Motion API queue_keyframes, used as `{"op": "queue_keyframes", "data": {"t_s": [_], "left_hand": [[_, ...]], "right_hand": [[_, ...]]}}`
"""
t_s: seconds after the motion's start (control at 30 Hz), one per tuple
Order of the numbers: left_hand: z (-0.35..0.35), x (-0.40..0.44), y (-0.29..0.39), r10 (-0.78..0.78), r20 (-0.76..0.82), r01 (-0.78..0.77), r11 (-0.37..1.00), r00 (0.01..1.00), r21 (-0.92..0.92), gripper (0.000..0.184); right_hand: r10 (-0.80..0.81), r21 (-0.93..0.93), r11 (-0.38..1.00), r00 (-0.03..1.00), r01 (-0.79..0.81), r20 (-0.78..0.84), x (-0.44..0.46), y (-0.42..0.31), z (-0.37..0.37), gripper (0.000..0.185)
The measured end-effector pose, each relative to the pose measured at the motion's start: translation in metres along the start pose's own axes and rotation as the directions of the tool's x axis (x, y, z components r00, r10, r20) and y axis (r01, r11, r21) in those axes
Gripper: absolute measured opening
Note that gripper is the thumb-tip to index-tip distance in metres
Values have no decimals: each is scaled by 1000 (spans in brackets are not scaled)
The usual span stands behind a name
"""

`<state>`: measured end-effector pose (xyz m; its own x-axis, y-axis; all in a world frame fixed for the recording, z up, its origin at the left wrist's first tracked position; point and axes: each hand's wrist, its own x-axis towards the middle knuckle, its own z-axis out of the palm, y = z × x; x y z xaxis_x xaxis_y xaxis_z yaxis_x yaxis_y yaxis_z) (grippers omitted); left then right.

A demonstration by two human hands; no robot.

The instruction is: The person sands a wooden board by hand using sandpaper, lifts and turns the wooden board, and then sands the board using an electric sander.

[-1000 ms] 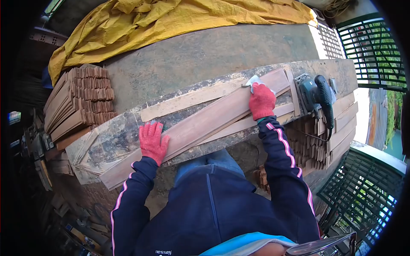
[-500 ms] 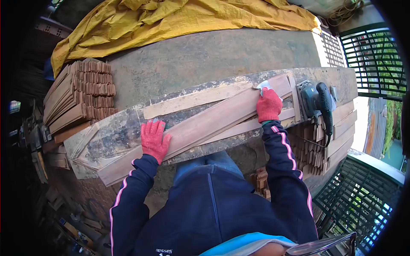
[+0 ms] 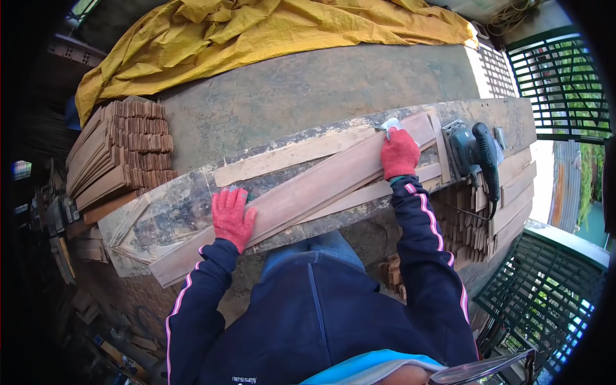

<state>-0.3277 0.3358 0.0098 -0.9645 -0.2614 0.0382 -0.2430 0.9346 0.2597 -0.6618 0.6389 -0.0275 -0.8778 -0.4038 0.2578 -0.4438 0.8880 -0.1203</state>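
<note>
A long reddish-brown wooden board lies slanted across the worn workbench, its lower left end sticking out past the near edge. My left hand, in a red glove, rests on the board with its fingers stretched out flat. Near the board's upper right end, my right hand, also red-gloved, is closed around a pale folded sheet and presses on the board. Whether the sheet is paper or cloth cannot be made out. Thin pale wooden strips lie on the bench around the board.
A green power sander with a cord stands on the bench at the right. Stacked wooden boards rise at the left, with more boards below the sander. A yellow tarp covers the back edge of the larger table.
My right hand has shifted slightly left along the board with the pale sheet. My left hand stays in nearly the same place on the wood.
</note>
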Motion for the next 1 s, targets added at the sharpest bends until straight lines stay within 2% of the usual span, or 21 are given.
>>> {"op": "queue_keyframes", "data": {"t_s": [0.03, 0.07, 0.1, 0.17, 0.2, 0.27, 0.33, 0.4, 0.47, 0.57, 0.6, 0.63, 0.67, 0.73, 0.77, 0.83, 0.87, 0.9, 0.93, 1.0], "left_hand": [[0, 0, 1, -4, 1, 4, 1000, 1000, -6, 50], [1, 1, 1, -5, -3, 5, 1000, 1000, -12, 50], [1, 1, 0, -7, 9, 7, 1000, 1000, -10, 50], [2, 0, 0, -14, 24, 14, 1000, 1000, -1, 50], [1, -1, 1, -13, 14, 13, 1000, 1000, -7, 49], [1, 2, 0, -2, 2, 2, 1000, 1000, -10, 49], [2, 0, 0, -1, -6, 0, 1000, 1000, -6, 49], [3, 0, -1, 1, -5, -1, 1000, 1000, -9, 50], [2, 0, -2, 0, -7, 0, 1000, 1000, -7, 50], [2, 0, 1, -11, -5, 11, 1000, 1000, -22, 50], [2, 0, -1, -11, 2, 11, 1000, 1000, -20, 50], [2, 0, -1, -14, 10, 14, 1000, 1000, -14, 50], [2, 0, -1, -25, 14, 25, 1000, 1000, -11, 50], [2, 0, -1, 7, -11, -7, 1000, 1000, 5, 53], [2, 0, 0, 6, -15, -6, 1000, 1000, 6, 52], [1, -1, -1, 7, -5, -7, 1000, 1000, 3, 51], [2, 0, -1, -3, 0, 3, 1000, 1000, -9, 50], [3, 1, 0, -4, -2, 4, 1000, 1000, -14, 50], [3, 1, 0, -5, -6, 4, 1000, 1000, -15, 50], [1, -2, -1, -5, -1, 5, 1000, 1000, -15, 50]], "right_hand": [[63, 0, 998, 997, -63, 36, -5, -11, 4, 12], [29, 59, 998, 999, -27, -34, -21, -31, 8, 11], [-31, 68, 997, 995, 25, 95, -39, -62, 3, 14], [-276, 294, 927, 953, 231, 122, -92, -123, -10, 25], [-334, 289, 926, 881, 241, 335, -112, -142, -18, 30], [-478, 407, 844, 833, 348, 278, -103, -128, -24, 32], [-427, 277, 895, 852, 349, 305, -69, -95, -26, 30], [-231, 99, 970, 969, 222, 89, -32, -49, -17, 18], [-90, 21, 996, 996, 90, 2, -6, -4, 1, 15], [-12, 15, 1000, 1000, 12, -9, -28, -47, 4, 12], [-86, 100, 992, 995, 80, 60, -49, -77, 2, 14], [-175, 212, 963, 985, 168, 15, -75, -113, -1, 16], [-251, 294, 928, 967, 228, 41, -101, -147, -11, 20], [-437, 411, 855, 865, 315, 246, -130, -190, -19, 22], [-434, 418, 854, 867, 310, 245, -128, -188, -20, 22], [-540, 441, 810, 786, 388, 300, -104, -164, -23, 23], [-453, 367, 856, 872, 365, 187, -93, -138, -16, 23], [-335, 241, 928, 919, 283, 208, -71, -106, -22, 23], [-216, 119, 972, 971, 204, 100, -56, -67, -9, 23], [-45, -66, 997, 999, 46, 20, -25, 1, -1, 20]]}}
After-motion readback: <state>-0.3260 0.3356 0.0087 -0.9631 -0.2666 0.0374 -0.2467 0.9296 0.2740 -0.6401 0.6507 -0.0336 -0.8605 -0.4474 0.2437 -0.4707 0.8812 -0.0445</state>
